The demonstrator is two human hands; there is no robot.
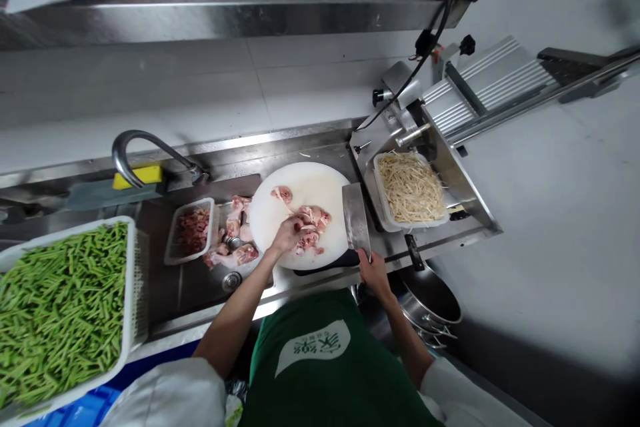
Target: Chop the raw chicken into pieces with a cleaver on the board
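My left hand (289,233) is over the round white cutting board (270,250), its fingers closed on raw chicken pieces (316,217). Part of that meat is hidden under the fingers. A separate chunk of chicken (283,194) lies farther back on the board. With my right hand (374,272) I grip the handle of a cleaver (355,213), whose broad blade is at the board's right edge, apart from the meat. More chicken legs (234,255) lie in the sink, left of the board.
A white basket of cut green beans (65,307) stands at the left. Chopped meat fills a small basket (212,213) in the sink beneath the faucet (145,137). Bean sprouts (410,188) sit in a tub by the metal slicer (480,97). A shelf (225,20) overhangs the back; pots (433,297) stand below right.
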